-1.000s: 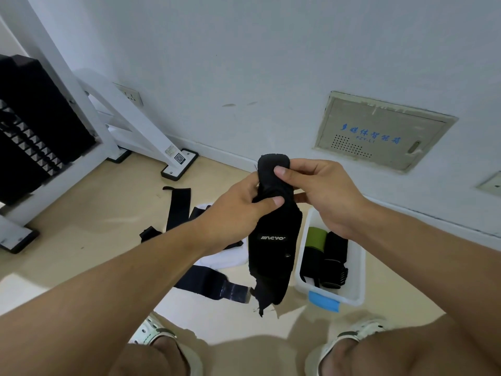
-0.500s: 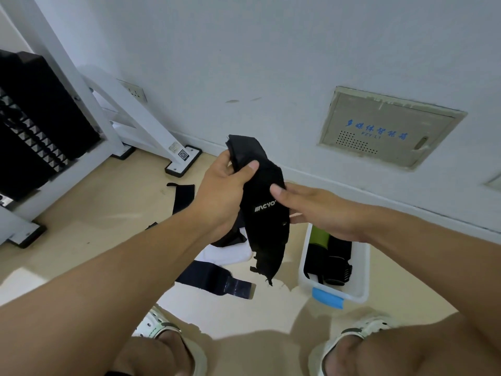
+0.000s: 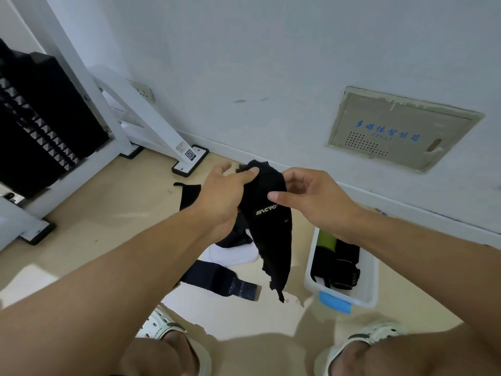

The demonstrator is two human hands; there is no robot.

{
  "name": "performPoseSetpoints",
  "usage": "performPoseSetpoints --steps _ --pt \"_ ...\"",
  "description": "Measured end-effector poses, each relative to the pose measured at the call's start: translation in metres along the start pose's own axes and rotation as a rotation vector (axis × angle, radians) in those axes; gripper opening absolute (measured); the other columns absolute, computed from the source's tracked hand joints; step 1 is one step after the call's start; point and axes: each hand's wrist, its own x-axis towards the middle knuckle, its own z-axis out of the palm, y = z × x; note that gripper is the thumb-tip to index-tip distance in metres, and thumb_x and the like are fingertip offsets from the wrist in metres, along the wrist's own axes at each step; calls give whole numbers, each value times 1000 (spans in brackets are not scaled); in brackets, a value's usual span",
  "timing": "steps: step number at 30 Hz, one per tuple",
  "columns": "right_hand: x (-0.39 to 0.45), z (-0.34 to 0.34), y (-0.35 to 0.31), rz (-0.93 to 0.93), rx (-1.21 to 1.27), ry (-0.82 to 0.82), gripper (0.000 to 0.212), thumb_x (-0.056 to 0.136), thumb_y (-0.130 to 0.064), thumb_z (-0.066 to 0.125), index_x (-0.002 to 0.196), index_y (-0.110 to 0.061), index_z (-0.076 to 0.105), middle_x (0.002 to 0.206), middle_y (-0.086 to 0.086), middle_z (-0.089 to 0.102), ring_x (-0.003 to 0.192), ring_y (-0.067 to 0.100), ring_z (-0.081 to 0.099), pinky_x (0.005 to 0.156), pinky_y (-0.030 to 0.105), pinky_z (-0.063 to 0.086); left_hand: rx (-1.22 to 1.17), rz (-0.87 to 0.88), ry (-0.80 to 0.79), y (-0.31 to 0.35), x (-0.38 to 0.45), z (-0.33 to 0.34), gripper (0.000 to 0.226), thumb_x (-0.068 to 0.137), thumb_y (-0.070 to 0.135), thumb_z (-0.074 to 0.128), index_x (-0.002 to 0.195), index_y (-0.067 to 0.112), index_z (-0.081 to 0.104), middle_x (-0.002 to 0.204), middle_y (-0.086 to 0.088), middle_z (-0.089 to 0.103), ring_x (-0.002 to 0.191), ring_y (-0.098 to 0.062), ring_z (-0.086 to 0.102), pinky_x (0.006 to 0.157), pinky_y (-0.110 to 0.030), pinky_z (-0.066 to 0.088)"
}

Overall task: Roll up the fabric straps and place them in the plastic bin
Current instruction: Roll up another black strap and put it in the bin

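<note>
Strap (image 3: 271, 229): soft, limp, light; hangs loose.
Left hand (image 3: 222, 196): fingers pinch its top end.
Right hand (image 3: 311, 199): thumb touches it, fingers seemingly half-curled.
Grip: top edge.

L hand (image 3: 222, 196) grips black strap (image 3: 273, 229) at top; R hand (image 3: 311, 196) pinches it w/ thumb just beside. Strap end hangs over floor. Bin (image 3: 371, 275) near right holds rolled straps; more straps (image 3: 217, 275) on floor left of it.
</note>
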Motion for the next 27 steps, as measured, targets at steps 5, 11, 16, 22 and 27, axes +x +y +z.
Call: performPoseSetpoints --steps 5,11,16,22,27 --pt "-3 0 -1 -108 -177 121 10 84 -19 82 89 -21 73 86 -7 77 85 12 74 93 39 57 172 -97 -70 1 2 -2 55 96 22 67 145 6 48 100 -2 64 91 -19 66 81 -38 55" --pt "-2 -3 0 -197 -316 129 43 85 -17 80 121 -33 64 87 -9 71 87 6 68 88 18 50 270 -133 -56 2 0 -6 20 93 23 64 106 9 72 95 -6 71 86 -20 70 79 -33 59" --pt "0 -6 -1 -225 -423 104 19 87 -19 78 101 -30 75 89 -16 69 93 3 65 93 25 50 527 -86 -129 -1 -3 -7 32 98 35 58 110 10 75 99 -6 74 90 -17 70 86 -31 58" --pt "0 -11 -4 -221 -366 124 13 86 -19 79 93 -28 72 94 -9 63 92 4 64 87 16 51 649 -87 -163 -7 -6 -5 71 91 78 44 109 17 76 116 -10 76 111 -23 69 104 -37 50" --pt "-3 -14 0 -115 -287 59 11 92 -26 74 98 -30 66 107 -15 71 96 3 69 89 20 52 823 -17 -257 0 -14 -1 82 91 84 17 91 23 71 97 -1 69 85 -6 60 73 -19 37"
